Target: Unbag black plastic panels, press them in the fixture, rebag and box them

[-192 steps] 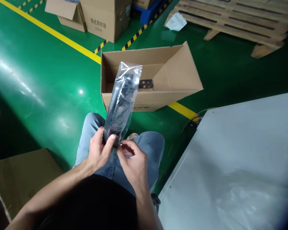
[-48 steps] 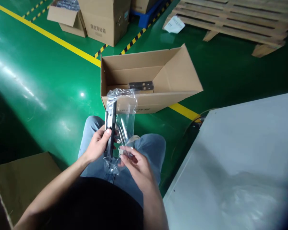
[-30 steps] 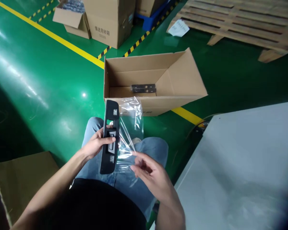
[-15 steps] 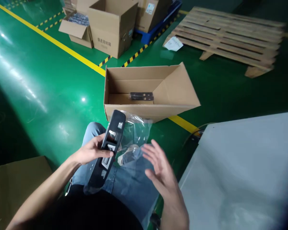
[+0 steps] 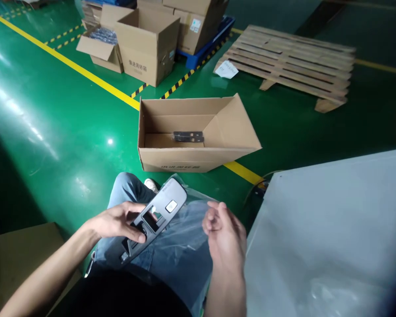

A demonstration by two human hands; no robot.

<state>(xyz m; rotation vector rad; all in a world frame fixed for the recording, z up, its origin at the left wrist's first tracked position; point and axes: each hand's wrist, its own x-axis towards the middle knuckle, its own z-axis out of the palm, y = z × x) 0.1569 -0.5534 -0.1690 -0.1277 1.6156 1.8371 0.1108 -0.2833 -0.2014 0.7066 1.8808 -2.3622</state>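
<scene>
My left hand (image 5: pixel 114 224) is closed around a long dark plastic panel (image 5: pixel 175 190) with rectangular cutouts, tilted over my lap. Light glares off the panel's upper end. A clear plastic bag (image 5: pixel 193 226) hangs along its right side and stretches across to my right hand (image 5: pixel 226 235). The fingers of that hand are pinched on the bag's edge. Whether part of the panel sits inside the bag, I cannot tell. In the open cardboard box (image 5: pixel 198 156) in front of my knees lie similar dark panels (image 5: pixel 188 137).
A pale grey surface (image 5: pixel 326 220) fills the right side, with crumpled clear plastic (image 5: pixel 333 297) on it. Brown cardboard (image 5: pixel 26 259) stands at lower left. Further off are a wooden pallet (image 5: pixel 290 57), a tall carton (image 5: pixel 141 53) and a smaller box with wrapped items (image 5: pixel 107 61).
My right hand has gone from open and apart to pinching the bag's edge. The panel has turned, its upper end shifting right and down. The view has moved slightly.
</scene>
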